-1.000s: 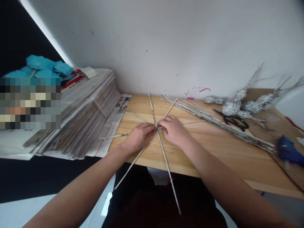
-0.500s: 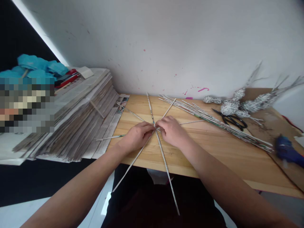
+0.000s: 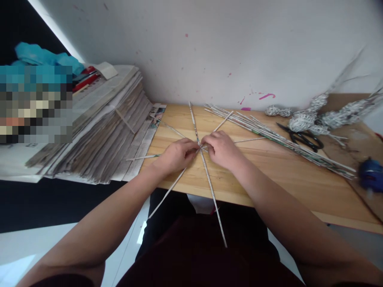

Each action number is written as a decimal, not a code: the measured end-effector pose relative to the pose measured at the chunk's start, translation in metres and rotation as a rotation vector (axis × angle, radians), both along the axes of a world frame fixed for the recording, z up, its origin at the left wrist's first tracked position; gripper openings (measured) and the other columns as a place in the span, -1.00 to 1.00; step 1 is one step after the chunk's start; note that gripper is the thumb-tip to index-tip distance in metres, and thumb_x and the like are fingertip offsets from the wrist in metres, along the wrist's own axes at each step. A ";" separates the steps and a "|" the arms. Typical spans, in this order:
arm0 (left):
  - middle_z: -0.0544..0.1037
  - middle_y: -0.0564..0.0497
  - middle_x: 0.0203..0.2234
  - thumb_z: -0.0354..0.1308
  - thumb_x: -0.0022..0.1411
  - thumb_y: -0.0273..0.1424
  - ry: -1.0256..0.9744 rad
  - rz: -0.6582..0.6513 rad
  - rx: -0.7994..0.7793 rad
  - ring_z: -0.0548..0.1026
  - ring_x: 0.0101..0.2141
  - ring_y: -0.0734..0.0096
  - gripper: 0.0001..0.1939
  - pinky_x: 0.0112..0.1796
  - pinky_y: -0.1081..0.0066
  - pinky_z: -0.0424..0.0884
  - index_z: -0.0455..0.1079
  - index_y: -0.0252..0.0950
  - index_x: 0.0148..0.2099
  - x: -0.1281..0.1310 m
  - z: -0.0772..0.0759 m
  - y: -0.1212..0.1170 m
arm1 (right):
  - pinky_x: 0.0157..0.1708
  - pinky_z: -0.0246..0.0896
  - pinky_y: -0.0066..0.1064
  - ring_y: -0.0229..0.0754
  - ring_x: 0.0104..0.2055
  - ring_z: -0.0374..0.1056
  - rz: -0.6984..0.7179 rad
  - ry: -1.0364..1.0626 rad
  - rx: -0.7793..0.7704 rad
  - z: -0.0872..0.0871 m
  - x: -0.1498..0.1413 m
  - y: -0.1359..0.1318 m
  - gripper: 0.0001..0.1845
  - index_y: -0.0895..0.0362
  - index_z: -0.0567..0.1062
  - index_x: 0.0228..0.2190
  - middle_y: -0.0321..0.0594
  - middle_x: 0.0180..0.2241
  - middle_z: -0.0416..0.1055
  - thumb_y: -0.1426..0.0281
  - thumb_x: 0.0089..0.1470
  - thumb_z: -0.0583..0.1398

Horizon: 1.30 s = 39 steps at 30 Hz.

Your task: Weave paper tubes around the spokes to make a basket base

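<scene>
Several thin rolled-paper sticks (image 3: 211, 182) cross at one point on the wooden table (image 3: 269, 179) and fan out like spokes. At the crossing, my left hand (image 3: 180, 154) pinches the sticks from the left, its thumb and forefinger closed. My right hand (image 3: 220, 148) is closed on the same crossing from the right, fingers curled down. The fingertips of both hands nearly meet there and hide the exact joint. Two of the sticks reach out past the table's front edge.
A tall stack of newspapers (image 3: 119, 115) stands at the left. Loose paper sticks (image 3: 278, 137) lie in a bundle at the right. Beyond them are black scissors (image 3: 305, 139), woven white paper shapes (image 3: 303, 119) and a blue glue gun (image 3: 371, 173) on cardboard. The wall rises behind.
The view has tipped downward, so everything sits higher in the picture. Both hands stay at the crossing of the sticks, with only slight finger movement.
</scene>
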<state>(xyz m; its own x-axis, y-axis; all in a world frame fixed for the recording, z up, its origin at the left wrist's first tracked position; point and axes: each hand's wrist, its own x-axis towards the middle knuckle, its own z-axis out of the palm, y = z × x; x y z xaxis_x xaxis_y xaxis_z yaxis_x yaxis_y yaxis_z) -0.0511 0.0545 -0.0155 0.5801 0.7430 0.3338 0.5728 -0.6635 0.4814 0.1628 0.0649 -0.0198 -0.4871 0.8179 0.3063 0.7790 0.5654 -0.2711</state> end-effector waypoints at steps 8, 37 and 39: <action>0.60 -0.05 -0.15 0.11 0.30 -0.53 0.005 -0.018 0.030 0.58 -0.15 0.34 -0.73 -0.06 0.34 0.51 0.52 -0.26 -0.01 0.000 -0.002 0.002 | -0.07 0.14 -0.22 -0.01 -0.11 0.30 -0.006 -0.010 -0.011 0.001 0.000 0.000 -0.64 0.10 0.57 -0.15 -0.08 -0.22 0.47 0.62 0.10 0.10; 0.62 -0.08 -0.11 0.12 0.28 -0.60 -0.073 0.016 0.059 0.55 -0.09 0.31 -0.75 0.02 0.29 0.46 0.52 -0.29 -0.07 0.005 -0.007 -0.006 | -0.04 0.02 -0.17 0.05 0.11 0.16 0.004 -0.173 -0.007 0.019 -0.017 -0.013 -0.72 0.09 0.60 -0.20 -0.13 -0.14 0.55 0.51 0.24 0.09; 0.62 -0.09 -0.11 0.11 0.30 -0.58 -0.086 0.020 0.061 0.55 -0.09 0.30 -0.77 0.03 0.28 0.46 0.52 -0.29 -0.07 0.006 -0.009 -0.006 | -0.04 0.03 -0.19 0.04 0.11 0.15 0.004 -0.174 0.001 0.018 -0.019 -0.013 -0.72 0.10 0.60 -0.19 -0.12 -0.13 0.54 0.52 0.23 0.09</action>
